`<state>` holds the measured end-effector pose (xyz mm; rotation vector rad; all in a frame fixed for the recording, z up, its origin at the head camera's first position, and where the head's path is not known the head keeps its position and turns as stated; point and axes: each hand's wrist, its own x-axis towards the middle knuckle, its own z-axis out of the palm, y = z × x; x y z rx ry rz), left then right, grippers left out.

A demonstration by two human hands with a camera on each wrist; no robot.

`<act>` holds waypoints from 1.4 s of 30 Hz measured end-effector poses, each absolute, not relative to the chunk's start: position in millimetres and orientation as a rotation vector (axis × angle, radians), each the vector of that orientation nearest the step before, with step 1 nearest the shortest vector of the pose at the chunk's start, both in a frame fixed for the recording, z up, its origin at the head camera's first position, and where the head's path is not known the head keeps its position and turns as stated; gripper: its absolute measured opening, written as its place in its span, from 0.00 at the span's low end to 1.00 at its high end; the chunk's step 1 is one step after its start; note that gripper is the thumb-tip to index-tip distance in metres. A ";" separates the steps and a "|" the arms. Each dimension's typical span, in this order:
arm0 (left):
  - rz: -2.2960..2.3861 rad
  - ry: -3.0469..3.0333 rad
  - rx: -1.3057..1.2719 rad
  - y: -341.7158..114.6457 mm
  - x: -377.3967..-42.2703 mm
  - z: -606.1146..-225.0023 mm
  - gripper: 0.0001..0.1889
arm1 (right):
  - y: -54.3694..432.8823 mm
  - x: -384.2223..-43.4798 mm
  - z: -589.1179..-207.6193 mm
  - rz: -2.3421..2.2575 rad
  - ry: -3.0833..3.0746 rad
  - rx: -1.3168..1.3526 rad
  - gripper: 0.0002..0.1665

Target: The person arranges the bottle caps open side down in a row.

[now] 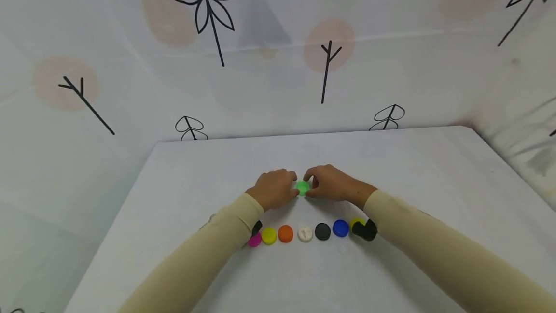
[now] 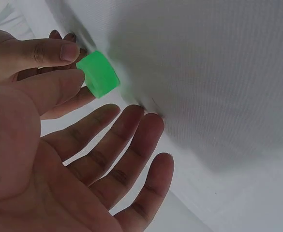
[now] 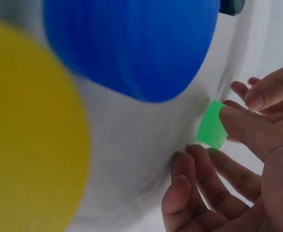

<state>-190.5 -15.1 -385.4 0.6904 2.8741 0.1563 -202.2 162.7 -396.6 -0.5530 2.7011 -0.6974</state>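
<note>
A small green round piece [image 1: 302,188] like a thick disc lies on the white table between my two hands. From its left side my left hand [image 1: 274,189] reaches in, thumb tip at its edge. In the left wrist view, the left fingers [image 2: 151,133] are spread and loosely bent, with a gap to the green piece [image 2: 100,75]. My right hand [image 1: 332,183] comes from the right, fingers bent. The right wrist view has the right thumb [image 3: 250,128] overlapping the green piece [image 3: 211,126], with the other fingertips just below it.
Nearer me runs a row of round pieces: magenta [image 1: 254,240], yellow [image 1: 269,236], orange [image 1: 285,234], white [image 1: 305,234], black [image 1: 323,231], blue [image 1: 340,228] and another yellow piece [image 1: 357,222], partly hidden by a black wrist device [image 1: 366,230]. A patterned cloth [image 1: 269,86] hangs behind the table.
</note>
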 end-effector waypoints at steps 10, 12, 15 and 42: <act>0.102 2.864 0.732 -12.8 -193.2 -386.7 0.15 | 159.5 -205.0 -396.8 -0.716 2.681 -0.533 0.20; 0.089 2.864 0.741 -12.5 -192.7 -386.2 0.15 | 158.9 -205.1 -397.1 -0.704 2.689 -0.538 0.19; 0.078 2.867 0.743 -13.1 -192.8 -386.2 0.15 | 157.1 -205.5 -397.0 -0.691 2.694 -0.541 0.18; 0.479 2.850 0.821 -14.1 -176.7 -362.4 0.18 | 180.3 -178.9 -358.1 -0.767 2.739 -0.657 0.20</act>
